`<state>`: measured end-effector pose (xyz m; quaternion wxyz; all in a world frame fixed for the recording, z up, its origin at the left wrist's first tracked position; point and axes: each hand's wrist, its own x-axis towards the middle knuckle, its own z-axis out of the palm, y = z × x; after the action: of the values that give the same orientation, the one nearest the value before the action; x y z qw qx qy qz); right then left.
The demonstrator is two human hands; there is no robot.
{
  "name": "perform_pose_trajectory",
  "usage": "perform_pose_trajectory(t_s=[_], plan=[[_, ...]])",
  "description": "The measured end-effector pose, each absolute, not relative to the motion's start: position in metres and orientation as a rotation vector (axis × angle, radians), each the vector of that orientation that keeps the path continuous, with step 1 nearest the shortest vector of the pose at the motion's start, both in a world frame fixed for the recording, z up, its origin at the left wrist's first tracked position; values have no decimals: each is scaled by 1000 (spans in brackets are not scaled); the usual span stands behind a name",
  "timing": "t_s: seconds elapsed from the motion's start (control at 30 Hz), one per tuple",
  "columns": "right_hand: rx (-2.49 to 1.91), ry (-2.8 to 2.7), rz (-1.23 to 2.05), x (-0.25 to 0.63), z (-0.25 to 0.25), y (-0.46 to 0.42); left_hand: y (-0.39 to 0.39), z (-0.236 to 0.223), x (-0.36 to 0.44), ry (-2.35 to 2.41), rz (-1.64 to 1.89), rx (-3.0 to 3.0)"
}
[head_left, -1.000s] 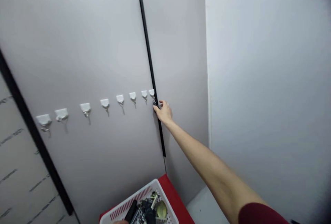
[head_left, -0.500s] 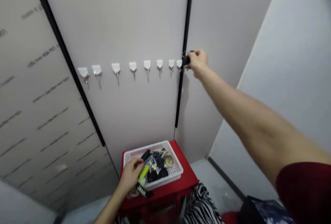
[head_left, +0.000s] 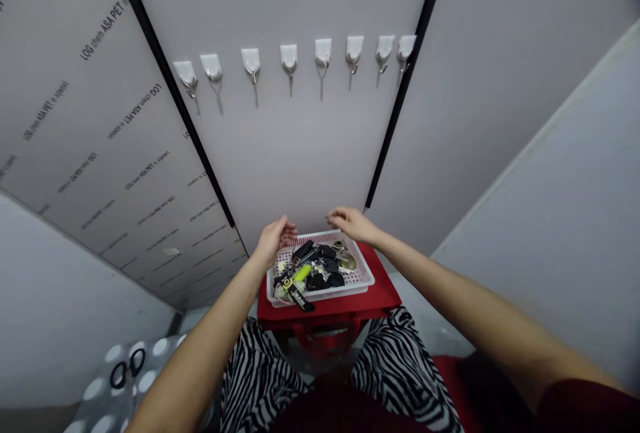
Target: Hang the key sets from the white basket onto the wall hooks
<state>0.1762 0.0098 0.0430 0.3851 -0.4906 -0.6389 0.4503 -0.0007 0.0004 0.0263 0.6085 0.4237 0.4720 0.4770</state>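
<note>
A white plastic basket holds a heap of black key fobs, keys and keychains. Among them are a bright yellow-green tag and a round brass-coloured piece. Over the basket's front left corner hangs a black lettered strap. My left hand hovers at the basket's back left edge, fingers apart and holding nothing. Above the back right rim is my right hand, its fingers loosely bent and nothing visible in them.
Several white adhesive hooks with metal prongs line the wall panel between two black strips. Under the basket stands a red table, close against the wall. My zebra-striped legs flank it. Black loops lie on dotted fabric at lower left.
My right hand has come down from the hook row's right end to the basket, and the dark item it held is gone from it. My left hand has lifted off the heap.
</note>
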Motion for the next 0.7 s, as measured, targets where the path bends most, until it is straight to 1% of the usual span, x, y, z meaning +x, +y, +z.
perform_pose_trajectory(t_s=[0.17,0.3,0.4,0.7], plan=[[-976,-1508,1375,142,109,25,20,91,18,883,1014,1045],[-774,-1456,1532,128,139,28,24,131,24,786,1016,1179],[-727,-1449,1573,128,143,28,23,140,22,780,1002,1233],[-789,-1445,1554,123,137,25,17,133,21,822,1030,1218]])
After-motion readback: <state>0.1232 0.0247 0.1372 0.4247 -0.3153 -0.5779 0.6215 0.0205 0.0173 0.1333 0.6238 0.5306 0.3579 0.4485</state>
